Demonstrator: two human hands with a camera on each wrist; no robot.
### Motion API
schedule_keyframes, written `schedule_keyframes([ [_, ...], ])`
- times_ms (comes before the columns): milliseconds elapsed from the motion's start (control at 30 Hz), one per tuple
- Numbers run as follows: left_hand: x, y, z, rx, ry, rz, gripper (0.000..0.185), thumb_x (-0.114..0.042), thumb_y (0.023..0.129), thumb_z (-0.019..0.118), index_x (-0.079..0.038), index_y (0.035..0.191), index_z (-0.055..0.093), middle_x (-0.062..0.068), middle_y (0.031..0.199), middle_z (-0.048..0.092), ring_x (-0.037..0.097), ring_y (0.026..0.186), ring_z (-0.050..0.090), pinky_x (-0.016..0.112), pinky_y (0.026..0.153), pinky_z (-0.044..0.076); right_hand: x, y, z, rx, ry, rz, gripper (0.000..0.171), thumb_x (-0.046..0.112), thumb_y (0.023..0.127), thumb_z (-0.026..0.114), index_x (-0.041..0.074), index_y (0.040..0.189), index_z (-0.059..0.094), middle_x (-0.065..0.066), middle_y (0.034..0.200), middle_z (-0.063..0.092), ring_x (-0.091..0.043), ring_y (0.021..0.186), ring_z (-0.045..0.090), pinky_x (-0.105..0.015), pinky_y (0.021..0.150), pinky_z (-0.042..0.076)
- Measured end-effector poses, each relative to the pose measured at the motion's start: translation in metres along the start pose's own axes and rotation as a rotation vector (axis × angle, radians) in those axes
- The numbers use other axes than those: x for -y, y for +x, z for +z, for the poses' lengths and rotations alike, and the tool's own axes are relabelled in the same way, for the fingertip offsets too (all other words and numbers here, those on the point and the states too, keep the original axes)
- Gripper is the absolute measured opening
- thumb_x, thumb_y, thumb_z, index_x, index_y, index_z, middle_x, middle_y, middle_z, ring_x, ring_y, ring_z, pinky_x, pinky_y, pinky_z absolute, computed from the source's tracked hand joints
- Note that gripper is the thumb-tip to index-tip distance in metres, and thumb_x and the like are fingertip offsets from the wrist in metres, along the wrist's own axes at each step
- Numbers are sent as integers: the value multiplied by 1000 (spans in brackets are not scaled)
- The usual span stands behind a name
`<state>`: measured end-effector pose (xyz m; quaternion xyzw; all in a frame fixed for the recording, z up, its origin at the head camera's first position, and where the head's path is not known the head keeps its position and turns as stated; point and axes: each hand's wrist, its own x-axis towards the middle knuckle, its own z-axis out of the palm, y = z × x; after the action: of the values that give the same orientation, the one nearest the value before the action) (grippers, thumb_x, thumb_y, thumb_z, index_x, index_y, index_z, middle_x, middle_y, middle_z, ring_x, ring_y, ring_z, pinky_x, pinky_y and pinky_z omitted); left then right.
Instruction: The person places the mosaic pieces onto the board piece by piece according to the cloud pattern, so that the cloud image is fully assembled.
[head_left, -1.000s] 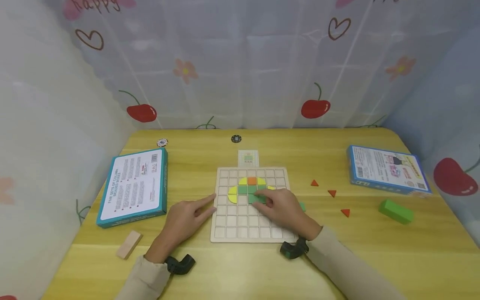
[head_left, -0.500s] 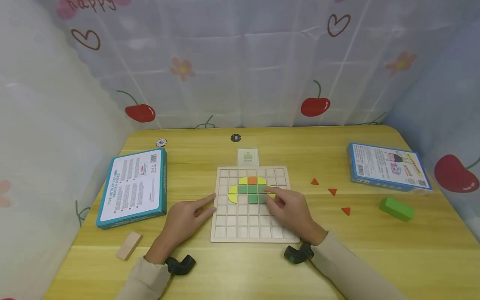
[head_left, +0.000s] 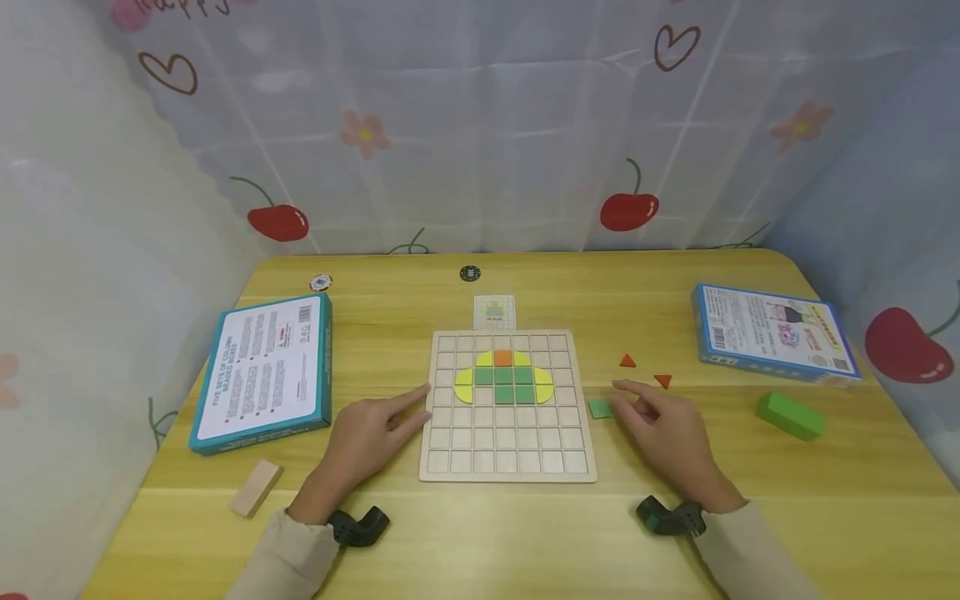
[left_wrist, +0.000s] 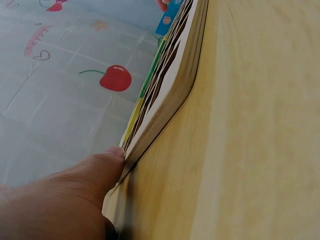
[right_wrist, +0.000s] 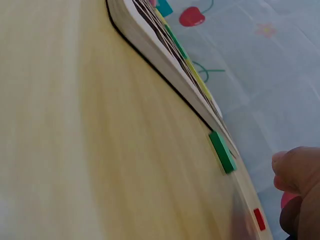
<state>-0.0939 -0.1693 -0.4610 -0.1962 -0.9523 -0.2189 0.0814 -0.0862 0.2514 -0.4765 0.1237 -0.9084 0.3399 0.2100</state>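
Head view: right hand (head_left: 667, 429), fingers relaxed and apart, holding nothing.
Nearest piece: small flat green square tile (head_left: 600, 408), on the yellow wooden surface (head_left: 480, 542) just left of the fingertips, beside the wooden grid board (head_left: 506, 467).
Left hand (head_left: 371, 437): fingers outstretched against the board's left edge.
Change: right hand left the board; tile uncovered.
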Motion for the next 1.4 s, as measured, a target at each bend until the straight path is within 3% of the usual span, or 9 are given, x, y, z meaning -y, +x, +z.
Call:
schedule_keyframes([
  [133, 1, 0, -1, 1, 1, -9, 41, -46, 97, 70, -30, 135, 69, -18, 48, 29, 0, 47, 21, 25, 47, 25, -4, -5, -9, -21, -5, 50, 19, 17, 88, 83, 12, 106, 80, 15, 55, 40, -3, 49, 34, -22, 49, 30],
  [400, 4, -1, -2, 3, 4, -22, 42, -48, 97, 68, -30, 135, 69, -18, 48, 27, 0, 48, 19, 25, 47, 24, 8, -3, -2, 156, -80, -62, 31, 31, 87, 84, 15, 112, 79, 19, 57, 37, 0, 49, 32, -23, 48, 28],
  [933, 5, -1, -2, 3, 12, -21, 42, -50, 98, 67, -32, 136, 68, -18, 48, 29, 0, 47, 21, 26, 47, 24, 3, -3, 2, 173, -103, -62, 25, 27, 87, 84, 16, 106, 71, 18, 59, 37, 1, 48, 30, -23, 45, 27],
  [1200, 3, 0, 0, 3, 3, -13, 42, -49, 98, 67, -31, 136, 68, -17, 48, 29, 0, 47, 20, 25, 47, 24, 8, 1, 8, 129, 11, 31, 23, 25, 90, 82, 16, 107, 70, 14, 59, 39, -4, 50, 33, -25, 46, 29],
  [1400, 1, -1, 3, 2, -6, -8, 42, -48, 98, 67, -32, 136, 68, -17, 49, 29, 0, 47, 20, 25, 47, 24, 29, 13, 21, 211, 104, 25, 22, 27, 91, 80, 18, 109, 71, 14, 59, 40, -4, 51, 35, -24, 48, 31],
])
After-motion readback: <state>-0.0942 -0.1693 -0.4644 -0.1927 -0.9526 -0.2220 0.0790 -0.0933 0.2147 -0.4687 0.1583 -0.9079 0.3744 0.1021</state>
